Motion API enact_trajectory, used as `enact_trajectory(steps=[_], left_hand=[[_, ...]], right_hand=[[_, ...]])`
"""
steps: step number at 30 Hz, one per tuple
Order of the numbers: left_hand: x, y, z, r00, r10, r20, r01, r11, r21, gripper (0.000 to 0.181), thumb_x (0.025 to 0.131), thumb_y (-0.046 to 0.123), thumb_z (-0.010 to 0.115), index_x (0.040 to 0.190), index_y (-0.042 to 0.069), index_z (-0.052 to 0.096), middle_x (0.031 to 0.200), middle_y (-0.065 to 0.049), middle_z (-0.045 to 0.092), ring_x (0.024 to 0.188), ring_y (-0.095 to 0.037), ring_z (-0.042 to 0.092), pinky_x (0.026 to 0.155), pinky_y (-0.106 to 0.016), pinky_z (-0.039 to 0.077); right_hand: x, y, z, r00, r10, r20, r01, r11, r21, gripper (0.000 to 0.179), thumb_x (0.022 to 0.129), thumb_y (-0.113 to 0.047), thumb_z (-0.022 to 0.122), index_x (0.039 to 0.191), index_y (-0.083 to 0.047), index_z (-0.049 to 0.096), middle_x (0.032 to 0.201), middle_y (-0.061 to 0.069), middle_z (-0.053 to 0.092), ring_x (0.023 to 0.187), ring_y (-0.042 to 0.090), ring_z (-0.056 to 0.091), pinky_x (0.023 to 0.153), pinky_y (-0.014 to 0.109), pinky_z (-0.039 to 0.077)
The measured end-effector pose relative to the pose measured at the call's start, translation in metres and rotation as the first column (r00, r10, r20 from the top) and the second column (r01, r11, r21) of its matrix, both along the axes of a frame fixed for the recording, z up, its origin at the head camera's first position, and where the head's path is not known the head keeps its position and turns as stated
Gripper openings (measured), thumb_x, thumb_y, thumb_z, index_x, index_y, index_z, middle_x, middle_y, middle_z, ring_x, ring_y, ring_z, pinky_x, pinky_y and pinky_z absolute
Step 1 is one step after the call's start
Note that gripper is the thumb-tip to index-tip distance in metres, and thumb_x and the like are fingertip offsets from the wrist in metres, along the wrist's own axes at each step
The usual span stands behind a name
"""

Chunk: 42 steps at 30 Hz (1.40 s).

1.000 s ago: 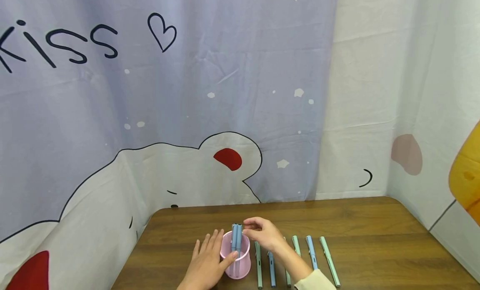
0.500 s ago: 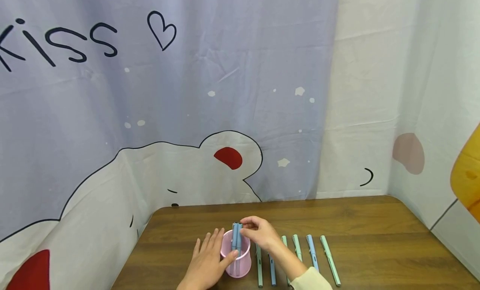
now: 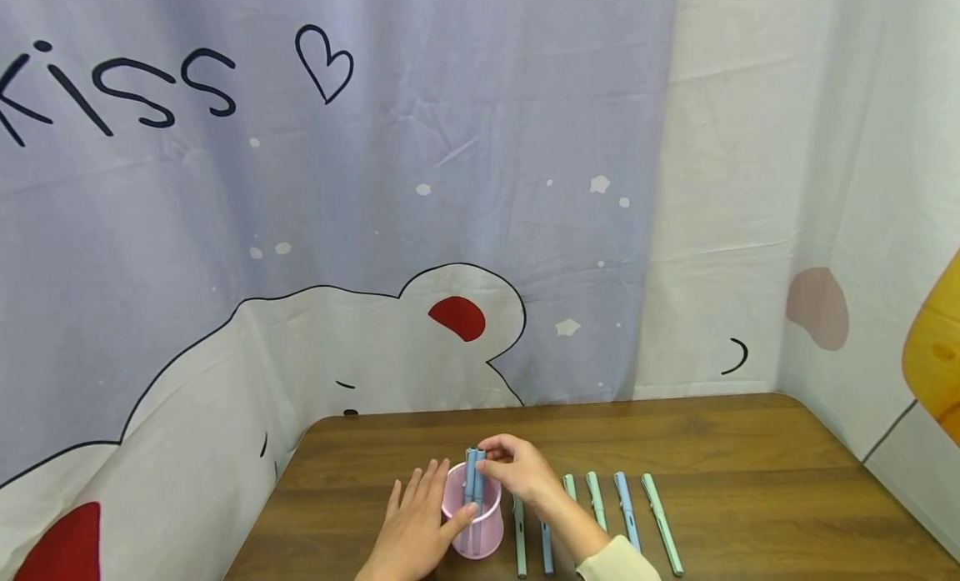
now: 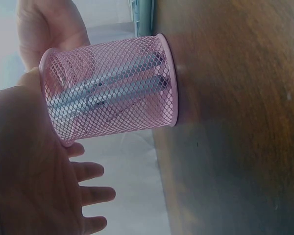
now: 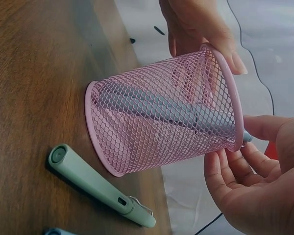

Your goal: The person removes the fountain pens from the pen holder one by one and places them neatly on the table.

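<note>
A pink mesh pen cup (image 3: 489, 543) stands on the table, holding two blue pens (image 3: 470, 474) that lean side by side. Against its left side rests my left hand (image 3: 415, 524), fingers straight and spread, thumb at the near rim. My right hand (image 3: 522, 473) is over the far right rim, pinching the top of the right-hand blue pen between thumb and fingers. The right wrist view shows that hand (image 5: 269, 181) around the pen's end, just past the cup's rim. Through the mesh (image 4: 112, 88) both pens show in the left wrist view, their lower ends near the base.
Right of the cup, several pens lie in a row on the wooden table (image 3: 750, 481): a green pen (image 3: 520, 539) closest, a blue pen (image 3: 627, 510), and a light green pen (image 3: 662, 523) farthest right. My right forearm crosses above part of this row. A printed curtain (image 3: 450, 147) hangs behind.
My right hand has moved slightly left, from beside the blue pens to the top of one. The left hand and the cup have hardly moved.
</note>
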State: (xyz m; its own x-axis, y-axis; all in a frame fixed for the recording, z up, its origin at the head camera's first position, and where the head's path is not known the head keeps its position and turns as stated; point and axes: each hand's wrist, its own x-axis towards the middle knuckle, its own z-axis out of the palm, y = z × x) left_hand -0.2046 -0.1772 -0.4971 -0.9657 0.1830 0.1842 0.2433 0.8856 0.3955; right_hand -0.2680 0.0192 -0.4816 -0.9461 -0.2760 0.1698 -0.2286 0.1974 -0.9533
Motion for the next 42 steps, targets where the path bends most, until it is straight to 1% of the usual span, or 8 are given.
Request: enact_trajectory(steps=[5, 10, 17, 22, 30, 34, 37, 42], left_hand=[[0.001, 0.0, 0.0, 1.0, -0.003, 0.003, 0.003, 1.0, 0.002, 0.089, 0.097, 0.072, 0.042, 0.157, 0.007, 0.035, 0.16, -0.022, 0.035, 0.147, -0.048, 0.029, 0.117, -0.072, 0.012], [0.001, 0.0, 0.001, 1.0, -0.003, 0.001, 0.003, 1.0, 0.002, 0.089, 0.097, 0.071, 0.043, 0.157, 0.006, 0.035, 0.16, -0.022, 0.036, 0.147, -0.048, 0.03, 0.117, -0.072, 0.012], [0.002, 0.0, -0.001, 1.0, -0.006, -0.021, 0.005, 1.0, -0.005, 0.087, 0.097, 0.07, 0.043, 0.156, 0.006, 0.036, 0.159, -0.022, 0.037, 0.146, -0.048, 0.031, 0.117, -0.071, 0.013], [0.003, 0.0, 0.0, 1.0, -0.005, -0.009, 0.005, 1.0, 0.0, 0.088, 0.097, 0.071, 0.043, 0.156, 0.006, 0.035, 0.159, -0.022, 0.037, 0.147, -0.048, 0.031, 0.117, -0.071, 0.013], [0.002, 0.001, 0.001, 1.0, -0.004, 0.015, 0.004, 1.0, 0.014, 0.089, 0.097, 0.071, 0.043, 0.157, 0.006, 0.035, 0.16, -0.022, 0.035, 0.147, -0.048, 0.029, 0.116, -0.072, 0.012], [0.002, 0.001, 0.001, 1.0, -0.003, 0.013, 0.003, 1.0, 0.016, 0.089, 0.097, 0.071, 0.043, 0.157, 0.006, 0.034, 0.16, -0.021, 0.035, 0.148, -0.048, 0.029, 0.117, -0.072, 0.011], [0.003, 0.001, 0.002, 1.0, -0.002, 0.008, 0.002, 1.0, 0.013, 0.087, 0.097, 0.07, 0.044, 0.157, 0.007, 0.034, 0.16, -0.021, 0.035, 0.147, -0.048, 0.029, 0.117, -0.071, 0.012], [0.004, 0.001, 0.003, 1.0, 0.001, 0.007, -0.001, 1.0, 0.013, 0.086, 0.098, 0.069, 0.044, 0.157, 0.007, 0.035, 0.16, -0.021, 0.036, 0.147, -0.047, 0.03, 0.117, -0.071, 0.013]], right_hand=[[-0.001, -0.001, 0.0, 1.0, -0.009, -0.013, 0.009, 1.0, 0.022, 0.029, 0.086, -0.014, 0.078, 0.111, -0.003, 0.07, 0.095, 0.003, 0.068, 0.087, 0.016, 0.061, 0.075, 0.032, 0.053], [-0.002, -0.002, 0.0, 0.999, -0.027, -0.025, 0.028, 0.998, 0.055, 0.027, 0.085, -0.016, 0.08, 0.109, -0.006, 0.071, 0.094, 0.001, 0.067, 0.088, 0.015, 0.061, 0.075, 0.029, 0.053], [-0.001, -0.005, 0.0, 0.997, -0.05, -0.052, 0.054, 0.996, 0.072, 0.028, 0.084, -0.017, 0.082, 0.106, -0.005, 0.071, 0.091, 0.002, 0.065, 0.084, 0.015, 0.059, 0.073, 0.029, 0.053], [0.0, -0.006, 0.001, 0.996, -0.065, -0.061, 0.07, 0.994, 0.082, 0.026, 0.084, -0.016, 0.083, 0.104, -0.005, 0.071, 0.089, 0.001, 0.065, 0.083, 0.014, 0.059, 0.073, 0.028, 0.053], [0.0, -0.007, 0.0, 0.991, -0.085, -0.105, 0.096, 0.99, 0.102, 0.024, 0.082, -0.014, 0.083, 0.102, -0.005, 0.073, 0.086, 0.0, 0.067, 0.081, 0.013, 0.061, 0.071, 0.026, 0.054], [0.001, -0.006, 0.003, 0.988, -0.106, -0.11, 0.116, 0.989, 0.089, 0.024, 0.081, -0.013, 0.082, 0.102, -0.006, 0.075, 0.085, -0.001, 0.068, 0.08, 0.012, 0.061, 0.069, 0.024, 0.053], [0.002, -0.004, 0.006, 0.989, -0.117, -0.096, 0.124, 0.989, 0.077, 0.025, 0.081, -0.013, 0.081, 0.104, -0.007, 0.075, 0.086, -0.002, 0.069, 0.081, 0.011, 0.061, 0.068, 0.023, 0.053], [0.003, -0.001, 0.012, 0.986, -0.126, -0.113, 0.136, 0.987, 0.081, 0.028, 0.083, -0.013, 0.079, 0.111, -0.007, 0.076, 0.09, -0.001, 0.072, 0.084, 0.012, 0.064, 0.072, 0.027, 0.055]])
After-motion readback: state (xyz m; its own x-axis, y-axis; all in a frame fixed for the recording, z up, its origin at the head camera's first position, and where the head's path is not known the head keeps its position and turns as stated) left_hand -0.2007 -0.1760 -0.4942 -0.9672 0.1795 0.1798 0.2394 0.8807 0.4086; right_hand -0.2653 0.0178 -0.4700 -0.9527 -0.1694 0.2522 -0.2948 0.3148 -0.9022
